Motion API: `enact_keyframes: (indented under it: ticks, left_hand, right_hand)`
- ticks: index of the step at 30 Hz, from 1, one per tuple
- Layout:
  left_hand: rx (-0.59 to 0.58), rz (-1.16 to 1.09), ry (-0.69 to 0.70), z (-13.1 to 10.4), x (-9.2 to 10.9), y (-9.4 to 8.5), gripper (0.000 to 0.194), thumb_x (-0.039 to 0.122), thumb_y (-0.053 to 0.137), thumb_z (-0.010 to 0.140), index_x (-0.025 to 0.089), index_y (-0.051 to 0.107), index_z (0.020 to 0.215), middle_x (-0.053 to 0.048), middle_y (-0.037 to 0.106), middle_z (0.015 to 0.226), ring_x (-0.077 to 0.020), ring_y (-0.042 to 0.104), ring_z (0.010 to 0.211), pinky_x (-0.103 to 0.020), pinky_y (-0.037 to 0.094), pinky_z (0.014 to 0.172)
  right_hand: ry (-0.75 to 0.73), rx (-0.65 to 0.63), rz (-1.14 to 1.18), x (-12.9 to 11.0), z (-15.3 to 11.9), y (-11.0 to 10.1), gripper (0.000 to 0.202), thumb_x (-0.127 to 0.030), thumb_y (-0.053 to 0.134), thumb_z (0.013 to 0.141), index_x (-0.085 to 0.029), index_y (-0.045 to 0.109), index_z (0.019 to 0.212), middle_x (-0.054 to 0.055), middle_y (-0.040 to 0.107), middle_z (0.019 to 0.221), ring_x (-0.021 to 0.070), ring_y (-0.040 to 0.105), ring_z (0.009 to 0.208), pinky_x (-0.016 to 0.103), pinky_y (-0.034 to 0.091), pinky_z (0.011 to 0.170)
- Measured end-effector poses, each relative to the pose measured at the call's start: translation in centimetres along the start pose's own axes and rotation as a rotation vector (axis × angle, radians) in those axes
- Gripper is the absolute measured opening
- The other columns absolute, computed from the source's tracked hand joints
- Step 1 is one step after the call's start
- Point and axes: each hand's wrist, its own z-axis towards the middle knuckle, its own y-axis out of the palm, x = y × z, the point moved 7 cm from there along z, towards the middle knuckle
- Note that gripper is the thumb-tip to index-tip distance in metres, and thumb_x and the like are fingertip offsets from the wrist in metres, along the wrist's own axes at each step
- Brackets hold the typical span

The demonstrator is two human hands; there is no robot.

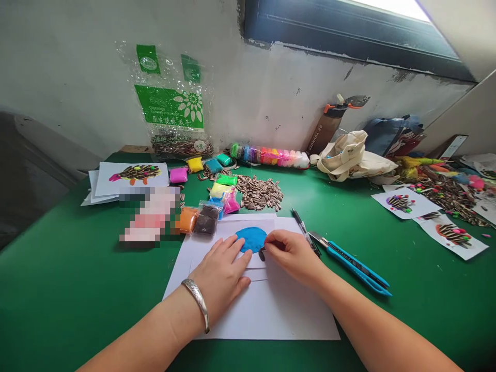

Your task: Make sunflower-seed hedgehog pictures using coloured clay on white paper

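Note:
A flat blue clay oval [251, 239] lies on white paper [287, 315] in the middle of the table. My left hand [225, 266] rests palm down on the paper with its fingers spread, fingertips at the oval's lower left edge. My right hand [292, 253] is at the oval's right edge, thumb and index finger pinched on a small black piece [262, 253], which looks like clay and touches or nearly touches the blue. Behind my left hand sit a black clay packet [207, 220] and an orange one [188, 220].
Sunflower seeds [259, 192] are heaped behind the paper, beside more clay packets. A pen [300, 223], a cutter [354, 264] and blue tweezers [382, 289] lie at right. Finished pictures [134, 178] lie at back left. A bottle [327, 126] and cloth bag [349, 157] stand behind.

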Motion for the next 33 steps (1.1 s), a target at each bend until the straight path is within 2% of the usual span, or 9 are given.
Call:
enact_keyframes:
  ticks: [12,20,25,33]
  left_hand:
    - [-0.022,-0.005,0.005,0.1,0.1,-0.1,0.039,0.022,0.058,0.081,0.015,0.056,0.12,-0.018,0.052,0.131,-0.0337,0.043,0.125,-0.055,0.037,0.101]
    - [-0.012,0.009,-0.002,0.1,0.0,0.0,0.041,0.024,0.06,0.081,0.017,0.056,0.121,-0.016,0.052,0.132,-0.0336,0.042,0.125,-0.054,0.037,0.102]
    - [-0.045,-0.002,0.012,0.2,0.1,-0.2,0.039,0.022,0.059,0.082,0.014,0.057,0.12,-0.018,0.052,0.131,-0.0359,0.043,0.124,-0.056,0.038,0.1]
    - [0.005,-0.003,0.008,0.0,-0.1,0.2,0.039,0.027,0.059,0.082,0.015,0.057,0.12,-0.018,0.053,0.13,-0.0355,0.043,0.124,-0.055,0.037,0.101]
  right_hand:
    - [-0.015,-0.014,-0.024,-0.2,0.0,0.0,0.016,-0.012,0.049,0.078,-0.019,0.061,0.07,-0.002,0.059,0.064,0.0118,0.05,0.061,0.022,0.036,0.057]
    - [-0.028,-0.062,0.006,-0.5,-0.1,0.1,0.015,-0.013,0.05,0.079,-0.019,0.062,0.071,-0.002,0.06,0.066,0.0116,0.052,0.064,0.021,0.037,0.058]
    - [-0.004,-0.064,0.084,-0.3,-1.2,-0.5,0.015,-0.016,0.05,0.083,-0.02,0.063,0.077,-0.001,0.062,0.071,0.012,0.053,0.066,0.022,0.039,0.06]
    - [-0.004,0.076,0.059,0.6,-3.4,-0.1,0.012,-0.018,0.047,0.087,-0.02,0.06,0.086,0.002,0.061,0.079,0.0142,0.054,0.072,0.025,0.041,0.065]
